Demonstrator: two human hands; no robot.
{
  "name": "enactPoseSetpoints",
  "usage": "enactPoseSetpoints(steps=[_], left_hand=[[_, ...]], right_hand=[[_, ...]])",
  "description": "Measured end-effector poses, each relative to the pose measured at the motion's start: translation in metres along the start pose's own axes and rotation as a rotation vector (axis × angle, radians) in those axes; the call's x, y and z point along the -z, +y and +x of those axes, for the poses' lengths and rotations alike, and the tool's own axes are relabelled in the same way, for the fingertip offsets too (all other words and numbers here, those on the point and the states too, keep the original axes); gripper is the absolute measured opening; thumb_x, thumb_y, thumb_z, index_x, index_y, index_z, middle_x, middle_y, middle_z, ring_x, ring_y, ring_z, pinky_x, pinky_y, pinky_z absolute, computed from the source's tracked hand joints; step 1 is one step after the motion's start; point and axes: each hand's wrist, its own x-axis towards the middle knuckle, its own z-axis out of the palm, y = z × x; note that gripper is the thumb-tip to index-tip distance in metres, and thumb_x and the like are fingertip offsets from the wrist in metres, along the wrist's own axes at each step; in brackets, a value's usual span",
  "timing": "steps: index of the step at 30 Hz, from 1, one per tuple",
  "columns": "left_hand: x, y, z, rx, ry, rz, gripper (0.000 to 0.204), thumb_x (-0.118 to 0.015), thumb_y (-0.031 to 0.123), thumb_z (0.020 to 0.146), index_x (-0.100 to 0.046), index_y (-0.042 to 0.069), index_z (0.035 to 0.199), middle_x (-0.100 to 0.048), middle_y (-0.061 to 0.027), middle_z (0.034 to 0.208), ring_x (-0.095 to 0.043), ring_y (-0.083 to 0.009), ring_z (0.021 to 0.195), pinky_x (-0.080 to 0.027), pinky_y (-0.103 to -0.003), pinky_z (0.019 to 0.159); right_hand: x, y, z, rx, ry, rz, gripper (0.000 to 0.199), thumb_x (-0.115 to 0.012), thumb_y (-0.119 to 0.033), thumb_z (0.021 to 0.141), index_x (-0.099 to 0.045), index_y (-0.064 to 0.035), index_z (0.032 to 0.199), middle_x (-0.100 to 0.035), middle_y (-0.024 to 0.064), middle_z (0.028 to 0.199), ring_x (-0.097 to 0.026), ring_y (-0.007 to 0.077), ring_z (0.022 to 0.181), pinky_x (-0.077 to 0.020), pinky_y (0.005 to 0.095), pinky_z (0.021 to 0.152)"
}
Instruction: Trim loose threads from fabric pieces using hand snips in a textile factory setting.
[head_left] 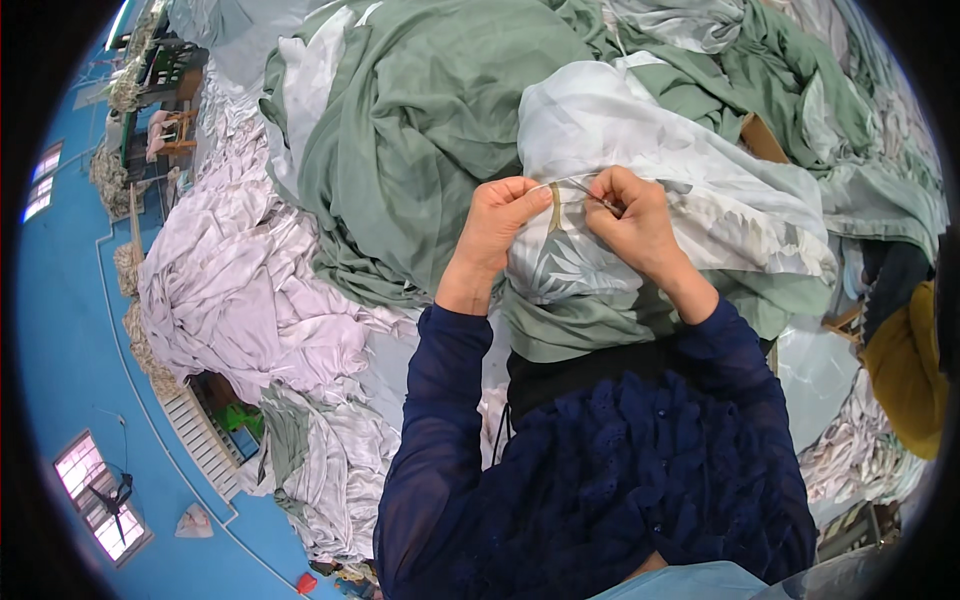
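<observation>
White fabric printed with grey-green leaves (590, 265) lies gathered across my lap, with its plain pale side (590, 105) bunched up behind. Thumb and fingers of my left hand (500, 230) pinch the fabric's edge, close to a brown printed stem. Just to the right, my right hand (637, 215) is closed with curled fingers around a small thin metal tool (582, 185), which looks like thread snips. Its tip points left at the edge between my hands; most of it is hidden in the fingers. Green fabric (420, 130) heaps up beyond and hangs below the printed piece.
A large pile of pale pinkish-white cloth (250, 280) lies to the left, with more crumpled cloth (335, 470) below it. On the right hang mustard-yellow cloth (908, 370) and dark cloth. A wooden stool (175, 132) stands at the far left, near a blue wall (60, 330).
</observation>
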Motion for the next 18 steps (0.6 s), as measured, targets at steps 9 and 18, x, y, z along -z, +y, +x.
enactPoseSetpoints(steps=[9,18], left_hand=[[0.003,-0.003,0.003,-0.023,-0.044,0.004,0.013,-0.070,0.012,0.092,-0.071,-0.001,0.091,-0.069,0.0027,0.081,-0.054,-0.0003,0.069,-0.042,-0.017,0.062],[0.001,-0.002,0.001,-0.009,-0.021,-0.007,0.013,-0.071,0.012,0.092,-0.071,-0.001,0.091,-0.067,0.0037,0.079,-0.052,0.0003,0.067,-0.040,-0.017,0.061]], right_hand=[[-0.006,-0.011,0.005,0.180,-0.020,-0.151,0.015,-0.072,-0.002,0.076,-0.063,-0.0024,0.089,-0.058,0.0017,0.065,-0.052,0.0080,0.057,-0.0415,0.0253,0.054],[-0.007,-0.002,0.001,0.213,0.041,-0.232,0.013,-0.070,-0.002,0.076,-0.059,-0.0024,0.082,-0.057,0.0024,0.063,-0.051,0.0078,0.055,-0.0399,0.0249,0.052]])
